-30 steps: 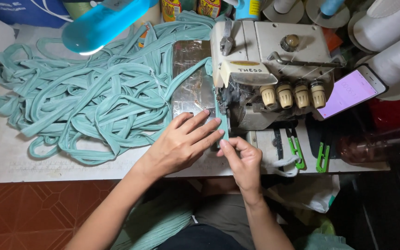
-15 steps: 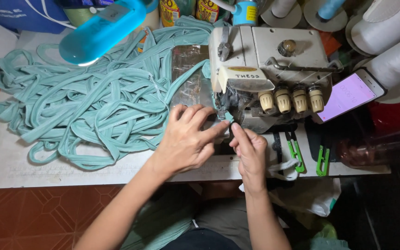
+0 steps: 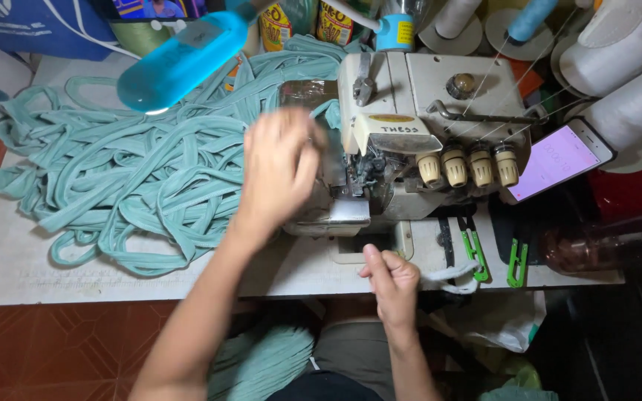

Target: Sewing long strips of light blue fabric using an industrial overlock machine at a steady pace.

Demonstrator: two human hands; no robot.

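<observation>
Over the left side of the cream overlock sewing machine point(image 3: 410, 141) the left hand point(image 3: 276, 174) is raised and motion-blurred, fingers spread and released, holding nothing that can be made out, just beside the teal fabric strip point(image 3: 328, 111) that runs up past the needle area. That strip belongs to the big loose heap of teal strips point(image 3: 135, 178) spread across the left of the tabletop point(image 3: 9, 275), probably so it can feed in from that side without snagging. Near the front edge the right hand point(image 3: 389, 282) is clenched into a loose fist; whether it pinches a thread cannot be told. Green thread snips point(image 3: 475, 252) lie within its reach. A phone point(image 3: 559, 160) leans to the right by white thread cones point(image 3: 633, 96), which crowd that side; open room remains mostly along the bare front strip.
</observation>
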